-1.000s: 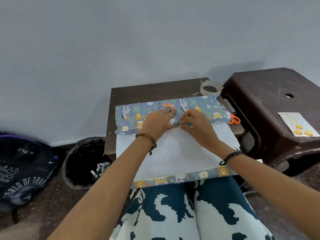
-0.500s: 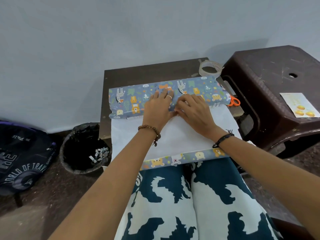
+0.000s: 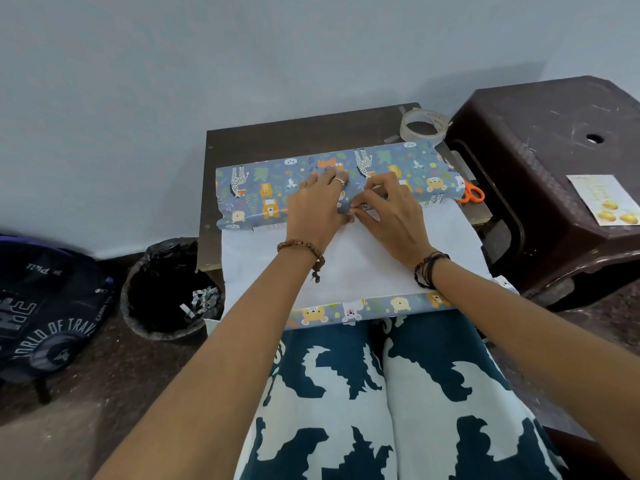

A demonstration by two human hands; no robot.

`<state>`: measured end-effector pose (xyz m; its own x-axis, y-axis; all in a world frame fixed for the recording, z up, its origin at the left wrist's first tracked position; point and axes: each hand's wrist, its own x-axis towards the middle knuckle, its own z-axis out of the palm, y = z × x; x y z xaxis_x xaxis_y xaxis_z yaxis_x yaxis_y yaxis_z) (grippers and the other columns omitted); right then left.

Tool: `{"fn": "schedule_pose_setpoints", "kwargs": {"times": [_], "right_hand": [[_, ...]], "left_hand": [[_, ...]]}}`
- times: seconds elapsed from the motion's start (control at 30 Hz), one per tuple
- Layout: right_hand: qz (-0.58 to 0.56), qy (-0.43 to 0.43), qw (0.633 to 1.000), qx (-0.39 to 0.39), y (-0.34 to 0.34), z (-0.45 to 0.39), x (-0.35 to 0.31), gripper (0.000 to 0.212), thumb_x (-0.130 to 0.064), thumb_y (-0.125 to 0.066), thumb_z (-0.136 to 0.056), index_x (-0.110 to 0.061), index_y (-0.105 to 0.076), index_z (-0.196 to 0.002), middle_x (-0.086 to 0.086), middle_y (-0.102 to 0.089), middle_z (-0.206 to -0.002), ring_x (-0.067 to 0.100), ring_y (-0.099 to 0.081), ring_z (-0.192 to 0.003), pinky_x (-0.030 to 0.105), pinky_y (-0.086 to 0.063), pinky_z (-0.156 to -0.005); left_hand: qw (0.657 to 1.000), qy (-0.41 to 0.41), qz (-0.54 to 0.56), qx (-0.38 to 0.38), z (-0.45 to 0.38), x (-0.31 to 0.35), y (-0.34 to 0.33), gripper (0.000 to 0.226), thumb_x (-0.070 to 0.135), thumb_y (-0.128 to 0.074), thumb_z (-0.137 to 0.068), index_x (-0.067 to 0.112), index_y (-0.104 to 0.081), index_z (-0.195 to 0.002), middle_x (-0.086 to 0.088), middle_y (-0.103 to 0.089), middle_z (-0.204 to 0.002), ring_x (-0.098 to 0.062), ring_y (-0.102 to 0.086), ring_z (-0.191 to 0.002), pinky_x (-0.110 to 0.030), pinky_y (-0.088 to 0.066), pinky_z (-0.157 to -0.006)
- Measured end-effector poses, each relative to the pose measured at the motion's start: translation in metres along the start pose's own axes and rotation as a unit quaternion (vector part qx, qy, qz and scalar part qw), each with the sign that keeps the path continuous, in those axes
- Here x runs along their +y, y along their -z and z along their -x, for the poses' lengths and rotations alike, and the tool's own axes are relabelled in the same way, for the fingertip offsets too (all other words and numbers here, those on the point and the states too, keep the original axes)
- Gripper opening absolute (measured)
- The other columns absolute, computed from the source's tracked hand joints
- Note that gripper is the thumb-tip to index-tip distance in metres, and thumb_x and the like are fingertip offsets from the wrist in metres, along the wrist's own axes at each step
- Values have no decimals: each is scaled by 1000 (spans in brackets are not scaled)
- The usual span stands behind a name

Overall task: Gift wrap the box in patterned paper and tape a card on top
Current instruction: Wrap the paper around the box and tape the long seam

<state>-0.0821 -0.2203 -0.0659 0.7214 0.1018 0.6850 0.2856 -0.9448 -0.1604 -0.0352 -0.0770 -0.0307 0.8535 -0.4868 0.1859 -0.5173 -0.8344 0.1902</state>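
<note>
A long box (image 3: 412, 168) lies across the small dark table (image 3: 277, 140), covered over its top by blue animal-patterned paper (image 3: 256, 195). The paper's white underside (image 3: 349, 271) stretches toward my lap, its patterned near edge folded up. My left hand (image 3: 320, 206) lies flat on the paper over the box, fingers straight. My right hand (image 3: 388, 209) is beside it, fingers curled, pinching the paper's edge at the box's near side. A tape roll (image 3: 422, 126) sits at the table's back right. A card (image 3: 604, 199) lies on the brown stool (image 3: 540, 140).
Orange-handled scissors (image 3: 470, 194) poke out at the box's right end. A black bin (image 3: 166, 292) with paper scraps stands on the floor to the left, with a dark backpack (image 3: 45, 320) further left. A grey wall rises behind the table.
My right hand's fingers have curled from lying flatter on the paper to pinching its edge. The left hand stays pressed on the box. The camera view shifted slightly.
</note>
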Motion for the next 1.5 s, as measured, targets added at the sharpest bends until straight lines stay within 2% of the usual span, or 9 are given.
{"fn": "schedule_pose_setpoints", "kwargs": {"times": [0.2,0.37,0.57,1.07,1.17,1.3,1.37,1.43,1.5], "right_hand": [[-19,1,1000,-7,1,0,1,12,-20,-72,-78,-13,-64,-84,12,-61,-100,22,-62,-75,25,-45,-64],[-84,-62,994,-29,6,-10,2,47,-23,-78,-73,-20,-41,-103,14,-55,-107,21,-64,-73,28,-49,-48],[-125,-88,987,-54,13,-14,4,38,-26,-73,-79,-11,-54,-109,5,-63,-100,16,-66,-83,36,-56,-60],[-144,-147,971,-125,24,-21,2,44,-26,-71,-81,-13,-51,-118,-2,-67,-102,7,-63,-91,24,-51,-72],[-162,-153,954,-203,37,-30,5,33,-19,-69,-83,-13,-53,-111,-3,-67,-104,9,-64,-95,28,-53,-78],[-156,-100,922,-340,63,-45,3,14,-23,-64,-87,-13,-64,-97,1,-65,-104,16,-59,-101,30,-46,-87],[-139,-86,887,-431,77,-51,-4,18,-29,-62,-88,-15,-68,-99,3,-62,-112,19,-54,-106,31,-41,-90],[-147,-98,835,-522,91,-54,-9,25,-36,-62,-86,-18,-68,-103,2,-53,-131,19,-47,-120,35,-36,-101],[-123,-103,790,-592,103,-55,-14,35,-48,-61,-83,-23,-67,-107,-6,-30,-151,17,-29,-137,42,-22,-113]], "left_hand": [[1000,-8,-11,-22,-1,0,11,61,51,-58,-84,25,-40,-136,7,-40,-142,-18,-44,-124,-37,-46,-84],[1000,-18,-17,-19,-1,-2,11,55,47,-55,-88,23,-41,-135,5,-42,-141,-18,-45,-122,-37,-46,-80],[1000,-17,-26,1,-2,-2,6,51,47,-52,-89,23,-41,-133,4,-45,-138,-19,-47,-119,-35,-46,-77],[999,-12,-34,15,-5,0,-2,56,43,-68,-78,21,-45,-124,4,-49,-128,-19,-48,-110,-28,-35,-65],[997,-35,0,-74,-8,-4,4,73,43,-73,-73,19,-38,-133,0,-40,-137,-24,-41,-121,-35,-41,-81],[984,-48,78,-153,9,-4,25,90,44,-67,-80,16,-16,-148,-5,2,-157,-22,-5,-144,-45,-8,-114],[969,-55,175,-168,23,5,43,71,48,-67,-79,17,-41,-138,-5,-12,-156,-19,-15,-143,-40,-14,-113],[929,-46,234,-282,37,16,60,60,60,-63,-74,15,-59,-115,-3,-43,-138,-21,-39,-129,-32,-31,-100],[893,-56,151,-420,51,24,72,66,70,-56,-71,14,-61,-106,0,-51,-122,-19,-47,-112,-27,-34,-88]]}}
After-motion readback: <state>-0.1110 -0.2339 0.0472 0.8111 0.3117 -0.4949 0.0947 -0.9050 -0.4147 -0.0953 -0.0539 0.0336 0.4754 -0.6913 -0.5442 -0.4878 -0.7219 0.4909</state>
